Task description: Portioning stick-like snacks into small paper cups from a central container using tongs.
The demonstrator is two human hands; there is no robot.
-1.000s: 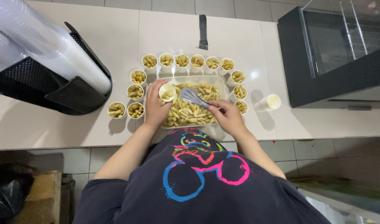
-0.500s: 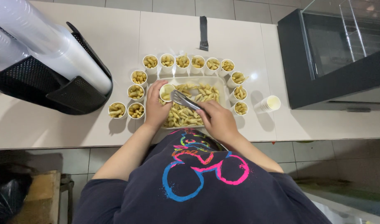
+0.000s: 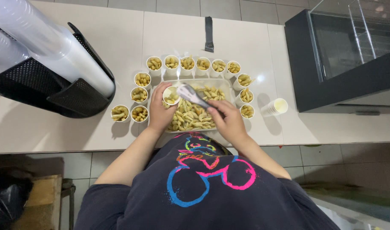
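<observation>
Two hands work over the tray [image 3: 227,81] on the counter [image 3: 118,51]. Left hand [image 3: 160,111] grips a cup [image 3: 171,95] above the snacks [image 3: 190,120]. Right hand [image 3: 228,120] squeezes tongs [image 3: 193,95] at the cup's rim. Best keep the cup steady and low.
</observation>
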